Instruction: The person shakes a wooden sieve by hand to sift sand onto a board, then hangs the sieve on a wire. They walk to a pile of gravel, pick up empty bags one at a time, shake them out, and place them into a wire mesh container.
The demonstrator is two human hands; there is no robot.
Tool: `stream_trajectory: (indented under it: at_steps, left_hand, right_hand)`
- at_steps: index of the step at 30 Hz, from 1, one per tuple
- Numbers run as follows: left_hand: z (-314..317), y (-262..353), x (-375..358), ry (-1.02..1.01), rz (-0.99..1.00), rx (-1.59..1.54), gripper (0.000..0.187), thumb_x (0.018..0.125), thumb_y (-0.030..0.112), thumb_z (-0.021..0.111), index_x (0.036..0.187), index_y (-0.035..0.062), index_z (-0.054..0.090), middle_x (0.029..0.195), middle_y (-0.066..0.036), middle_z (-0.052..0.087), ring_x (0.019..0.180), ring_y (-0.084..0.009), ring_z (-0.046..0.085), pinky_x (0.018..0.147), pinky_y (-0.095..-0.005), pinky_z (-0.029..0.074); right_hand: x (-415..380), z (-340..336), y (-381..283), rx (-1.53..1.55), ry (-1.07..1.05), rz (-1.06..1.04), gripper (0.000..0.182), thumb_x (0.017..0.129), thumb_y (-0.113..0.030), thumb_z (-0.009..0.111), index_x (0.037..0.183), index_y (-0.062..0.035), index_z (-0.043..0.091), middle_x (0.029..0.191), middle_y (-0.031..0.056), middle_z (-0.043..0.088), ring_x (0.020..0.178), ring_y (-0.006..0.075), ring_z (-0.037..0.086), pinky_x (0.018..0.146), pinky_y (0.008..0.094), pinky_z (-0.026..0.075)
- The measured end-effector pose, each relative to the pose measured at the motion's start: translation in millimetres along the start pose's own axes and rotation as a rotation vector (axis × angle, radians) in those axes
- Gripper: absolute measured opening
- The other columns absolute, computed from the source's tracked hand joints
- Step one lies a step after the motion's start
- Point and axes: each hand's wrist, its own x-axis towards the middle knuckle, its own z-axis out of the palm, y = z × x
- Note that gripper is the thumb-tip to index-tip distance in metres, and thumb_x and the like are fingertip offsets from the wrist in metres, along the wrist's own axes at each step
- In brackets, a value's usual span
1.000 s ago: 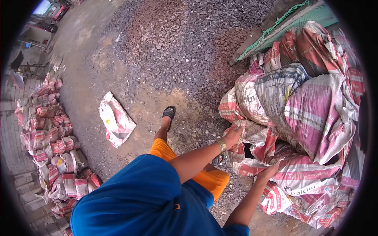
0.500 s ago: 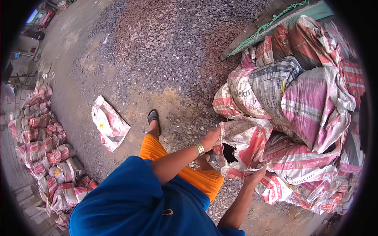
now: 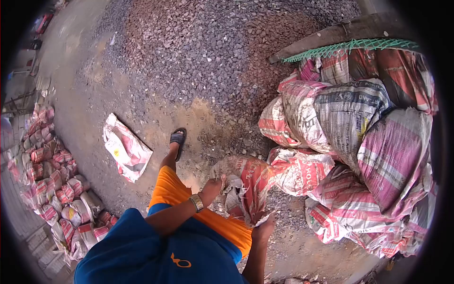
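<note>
A torn red-and-white woven sack is stretched between my hands, its ragged mouth toward me. My left hand, with a metal watch on the wrist, is closed on one side of the mouth. On the other side, my right hand grips the frayed edge, where a white flap sticks up. Away from my hands the sack narrows, then meets a fuller red-and-white printed part that lies against the pile. What is inside the sack is hidden.
Filled sacks are heaped on my right, beside a board edged with green netting. A flat sack lies on the ground at left. Gravel spreads ahead. More sacks line the far left wall.
Both hands have pulled the sack's mouth to the left, away from the heap and closer to my body. The sack is now stretched longer, and its opening is less visible.
</note>
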Motion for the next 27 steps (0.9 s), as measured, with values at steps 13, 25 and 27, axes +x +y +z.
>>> stream_trajectory:
  at_steps: [13, 25, 27]
  left_hand:
    - [-59.6, -143.9, 6.4, 0.043, -0.226, -0.211, 0.049, 0.097, 0.04, 0.046, 0.074, -0.0002, 0.061, 0.054, -0.013, 0.054, 0.052, -0.026, 0.056, 0.051, -0.0345, 0.042]
    - [-218.1, -162.4, 349.5, 0.446, -0.026, -0.248, 0.09, 0.087, 0.063, 0.046, 0.142, -0.0035, 0.023, 0.138, -0.024, 0.041, 0.123, -0.036, 0.045, 0.103, -0.0399, 0.034]
    - [-201.6, -225.1, 275.8, 0.219, -0.534, -0.429, 0.093, 0.086, 0.059, 0.052, 0.147, 0.0022, 0.01, 0.144, -0.023, 0.033, 0.124, -0.0363, 0.043, 0.103, -0.0416, 0.034]
  right_hand:
    - [2.3, 100.1, -20.7, -0.232, -0.192, 0.119, 0.024, 0.089, -0.009, 0.042, 0.105, 0.0062, 0.053, 0.084, 0.0187, 0.059, 0.076, 0.0346, 0.057, 0.067, 0.0458, 0.043]
    - [297.2, 227.5, -149.2, 0.134, 0.029, -0.089, 0.06, 0.1, -0.039, 0.038, 0.145, -0.0029, 0.022, 0.145, 0.0182, 0.033, 0.133, 0.0279, 0.033, 0.11, 0.0365, 0.026]
    - [209.6, 245.5, -91.9, 0.201, -0.086, 0.142, 0.063, 0.099, -0.034, 0.044, 0.146, -0.0034, 0.016, 0.147, 0.0175, 0.027, 0.134, 0.0257, 0.03, 0.109, 0.0344, 0.025]
